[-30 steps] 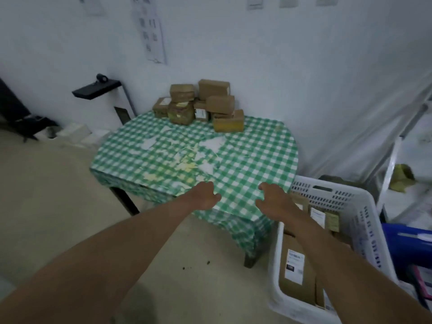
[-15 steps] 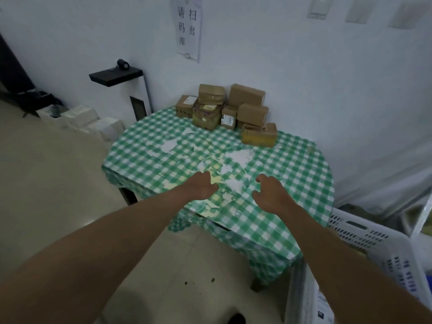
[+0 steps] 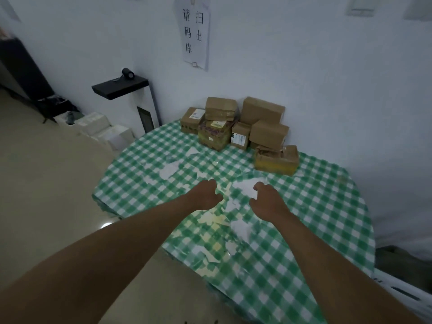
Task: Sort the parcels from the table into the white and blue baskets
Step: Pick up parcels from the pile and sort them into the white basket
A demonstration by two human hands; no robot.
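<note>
Both hands, left [image 3: 205,195] and right [image 3: 265,198], fingers loosely curled, empty; parcels [image 3: 240,127] beyond, by wall.

parcels [image 3: 238,127] x7 | table [image 3: 327,206] x1 | hands x2 | basket [image 3: 402,288] x1

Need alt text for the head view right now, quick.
Both bare hands, left hand and right hand, reach empty over a green checked table toward a pile of brown parcels against the white wall.
</note>
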